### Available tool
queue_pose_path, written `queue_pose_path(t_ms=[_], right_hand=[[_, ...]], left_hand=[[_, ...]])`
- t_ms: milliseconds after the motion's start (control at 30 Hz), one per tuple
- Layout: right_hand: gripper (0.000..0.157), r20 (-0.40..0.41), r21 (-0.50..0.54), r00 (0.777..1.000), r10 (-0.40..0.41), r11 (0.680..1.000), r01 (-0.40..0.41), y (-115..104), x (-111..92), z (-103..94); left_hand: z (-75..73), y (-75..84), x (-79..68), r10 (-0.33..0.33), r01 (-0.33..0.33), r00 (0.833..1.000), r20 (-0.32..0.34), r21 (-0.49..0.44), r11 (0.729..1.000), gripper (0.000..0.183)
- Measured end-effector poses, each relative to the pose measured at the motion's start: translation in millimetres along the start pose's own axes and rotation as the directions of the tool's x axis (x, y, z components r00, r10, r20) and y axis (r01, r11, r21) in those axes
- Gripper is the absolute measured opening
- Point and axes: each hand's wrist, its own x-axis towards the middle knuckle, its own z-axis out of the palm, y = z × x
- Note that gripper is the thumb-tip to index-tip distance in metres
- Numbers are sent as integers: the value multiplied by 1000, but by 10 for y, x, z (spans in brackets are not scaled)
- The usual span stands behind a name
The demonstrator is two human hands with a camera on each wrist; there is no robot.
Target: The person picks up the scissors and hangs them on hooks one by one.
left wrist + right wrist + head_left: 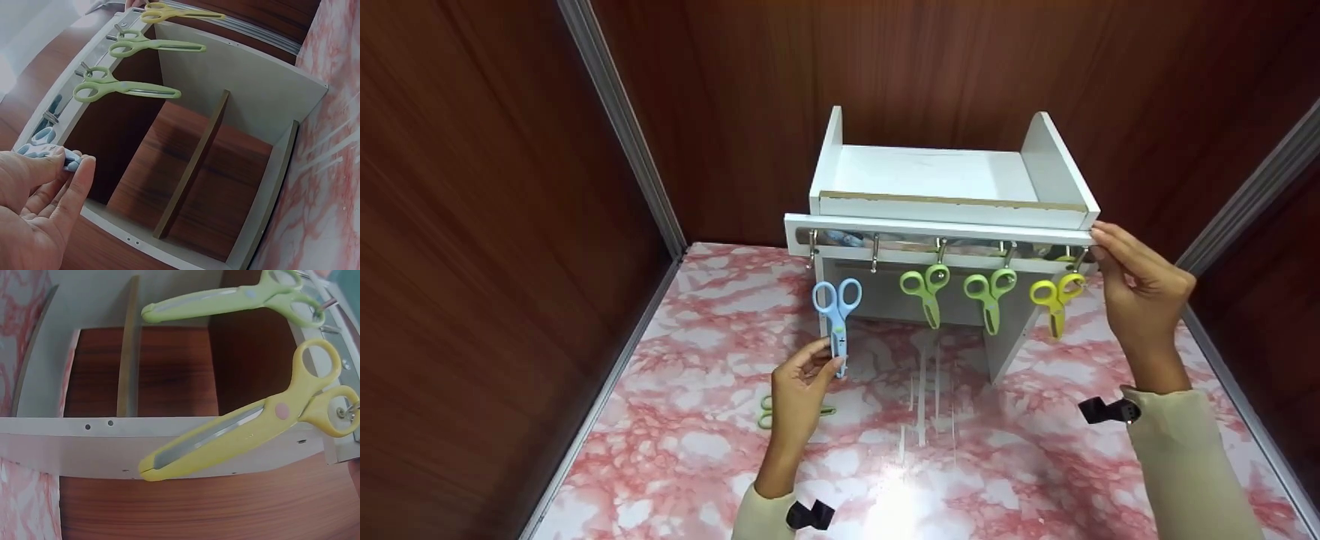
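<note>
In the head view my left hand (796,394) pinches a pair of light blue scissors (838,334) near the blade tip, handle loops upward. Those loops stand just below the two leftmost hooks of a white hook rail (945,228); neither hook carries anything. My right hand (1151,296) grips the right end of this rail. Close to it, yellow scissors (281,408) hang by one loop from the end hook. Two pairs of green scissors, one nearer the middle (928,296) and one beside the yellow (990,300), dangle from other hooks.
The rail fronts a white shelf unit (1057,165) with raised sides, standing on a red-and-white marbled surface (697,442). Another green pair of scissors (767,414) lies there, partly behind my left wrist. Brown wood panels (915,67) enclose the back and sides.
</note>
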Motion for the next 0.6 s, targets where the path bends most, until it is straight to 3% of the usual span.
queue_pose_path(t_ms=[600], right_hand=[[26, -3, 12, 1000, -9, 1000, 9, -4, 6, 1]], left_hand=[[64, 50, 57, 82, -82, 996, -28, -16, 996, 28]])
